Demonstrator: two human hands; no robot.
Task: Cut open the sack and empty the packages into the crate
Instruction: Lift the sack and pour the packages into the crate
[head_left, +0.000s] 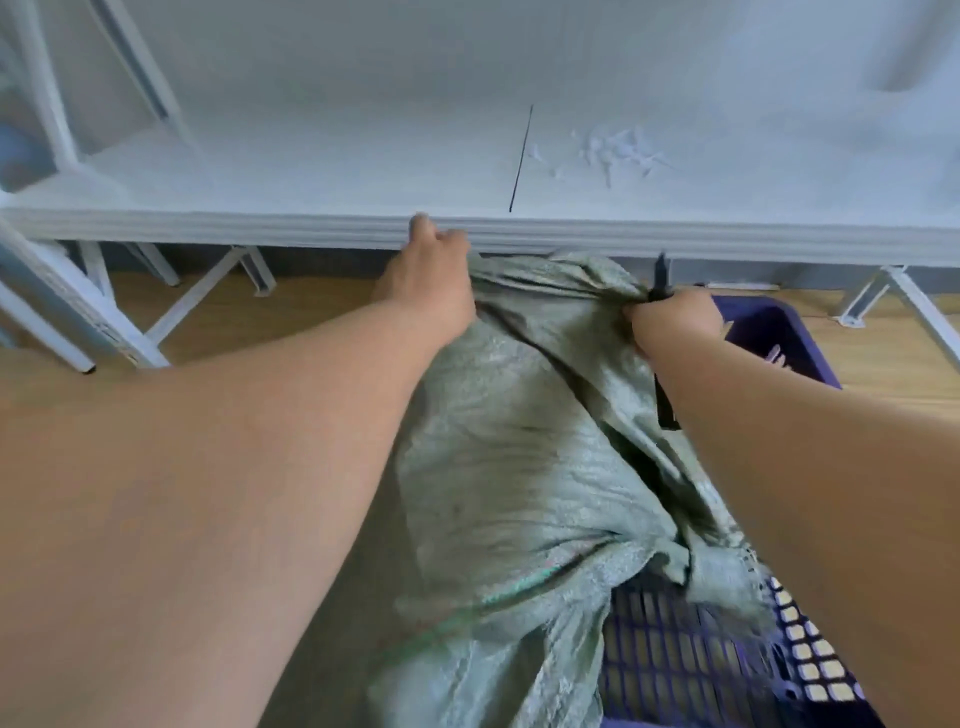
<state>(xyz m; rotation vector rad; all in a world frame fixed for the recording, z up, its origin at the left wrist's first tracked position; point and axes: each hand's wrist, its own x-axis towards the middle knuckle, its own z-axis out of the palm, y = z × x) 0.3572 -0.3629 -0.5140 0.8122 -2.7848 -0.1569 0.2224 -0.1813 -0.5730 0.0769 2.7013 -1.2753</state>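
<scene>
A grey-green woven sack (519, 457) lies stretched over a purple lattice crate (691, 654), its lower end draped into the crate. My left hand (431, 270) grips the sack's far left corner just under the table edge. My right hand (675, 317) clutches the bunched far right corner together with a black knife (661, 280), whose tip points up past my fist. No packages are visible; the sack hides the crate's inside.
A white table (519, 234) spans the view ahead, with a thin black line and a pile of small white scraps (618, 156) on top. White metal legs (208, 296) stand on the wooden floor (322, 332). The crate's far rim (779, 322) shows at right.
</scene>
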